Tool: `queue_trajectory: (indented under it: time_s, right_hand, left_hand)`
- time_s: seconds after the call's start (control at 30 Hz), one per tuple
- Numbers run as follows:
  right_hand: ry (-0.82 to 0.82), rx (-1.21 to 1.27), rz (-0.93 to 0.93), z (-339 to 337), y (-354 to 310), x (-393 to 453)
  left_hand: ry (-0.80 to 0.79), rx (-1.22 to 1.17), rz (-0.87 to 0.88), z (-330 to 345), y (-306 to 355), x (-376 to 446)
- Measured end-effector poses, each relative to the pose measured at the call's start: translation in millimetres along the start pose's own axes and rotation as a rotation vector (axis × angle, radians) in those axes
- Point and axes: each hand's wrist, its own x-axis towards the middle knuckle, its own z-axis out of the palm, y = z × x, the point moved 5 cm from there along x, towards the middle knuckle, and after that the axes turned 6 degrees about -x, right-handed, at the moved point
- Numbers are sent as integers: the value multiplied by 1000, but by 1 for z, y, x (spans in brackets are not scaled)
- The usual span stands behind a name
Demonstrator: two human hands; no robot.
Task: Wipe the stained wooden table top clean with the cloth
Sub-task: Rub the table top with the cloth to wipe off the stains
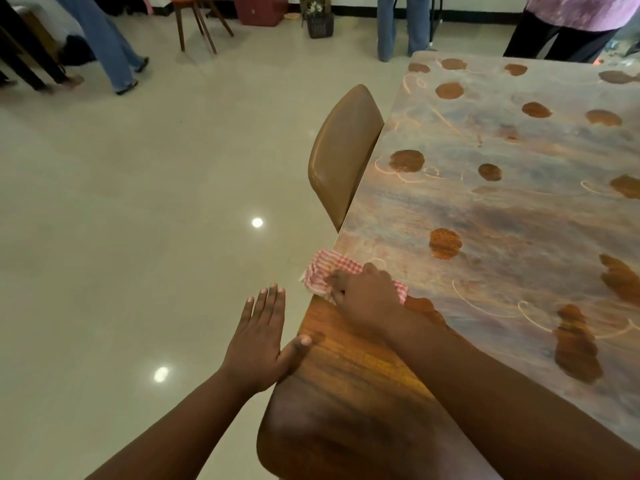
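The wooden table top fills the right side, coated with a pale powdery film broken by bare brown spots and swirl marks. Its near left corner shows clean, shiny wood. A red-and-white checked cloth lies at the table's left edge, partly hanging over it. My right hand presses down on the cloth and grips it. My left hand is flat and open beside the table, fingers together, its thumb touching the table's left edge.
A brown padded chair is pushed against the table's left edge just beyond the cloth. Glossy tiled floor spreads to the left. Several people's legs, a wooden-legged chair and a plant basket stand far back.
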Motion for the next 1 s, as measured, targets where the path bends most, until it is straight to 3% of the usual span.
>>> queue_trajectory:
  time_s: [0.1,0.3,0.37,0.5,0.73,1.0]
  right_hand:
    - [-23,-17,-1,2,-15,0]
    - [-124,15,-49,39,-24,-106]
    - [-174,5,73,44,13,-135]
    - [-102,30,438,21,92,-156]
    - [-150,40,438,38,49,-208]
    - [-92,80,769,27,92,-285]
  left_hand:
    - [-20,4,13,5,6,2]
    - [-29,32,143,7,32,23]
    - [-53,57,208,8,43,30]
    - [-67,46,311,8,66,45]
    - [-109,95,499,8,108,50]
    - [-150,105,576,11,114,47]
